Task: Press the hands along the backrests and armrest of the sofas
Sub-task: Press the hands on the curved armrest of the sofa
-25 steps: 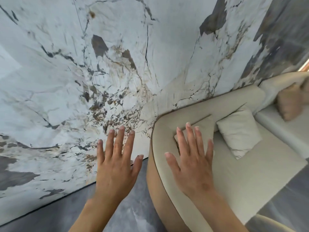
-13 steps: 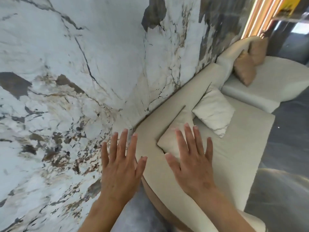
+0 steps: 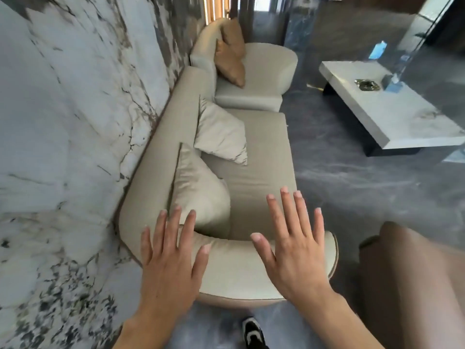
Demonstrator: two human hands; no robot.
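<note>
A beige sofa (image 3: 261, 152) runs along the marble wall, its curved armrest (image 3: 234, 268) nearest me and its backrest (image 3: 161, 147) against the wall. My left hand (image 3: 171, 263) is spread flat over the armrest's left corner, fingers apart and empty. My right hand (image 3: 294, 248) is spread over the armrest's right part, also empty. Whether the palms touch the fabric I cannot tell. Two beige cushions (image 3: 201, 190) lean on the backrest. A second, paler sofa (image 3: 254, 79) with brown cushions (image 3: 230, 61) stands beyond.
The marble wall (image 3: 63, 122) fills the left side. A low white coffee table (image 3: 392, 107) with a blue tissue box (image 3: 392, 84) stands at right on the dark floor. A brown seat (image 3: 412, 280) is at lower right. My shoe (image 3: 253, 333) shows below the armrest.
The view has swung right, away from the wall and toward the room. Both hands have shifted from beside the sofa's corner to over the near armrest, still spread.
</note>
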